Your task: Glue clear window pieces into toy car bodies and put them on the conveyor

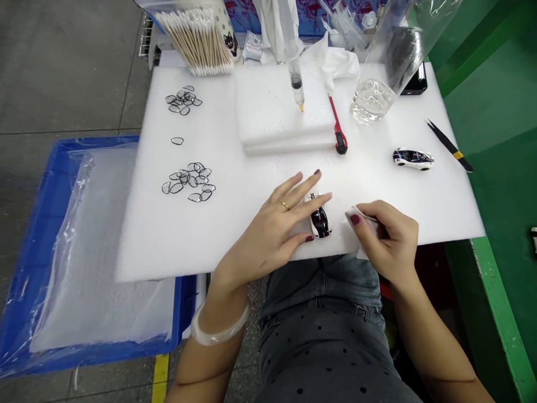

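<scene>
My left hand (282, 221) lies on the white foam sheet (235, 224) with its fingers stretched over a small black-and-white toy car (320, 219); thumb and fingertips touch the car's sides. My right hand (388, 238) is closed on a small white cloth (361, 217) just to the right of the car. A second toy car (413, 158) sits apart at the right of the sheet.
Two heaps of thin black-rimmed clear parts (189, 182) lie at the left. A raised foam block (281, 109) carries a syringe (295, 78); a red knife (338, 127), a plastic bag (380, 89), tweezers (448, 145) and cotton swabs (201, 39) are around. A blue bin (25, 268) stands left.
</scene>
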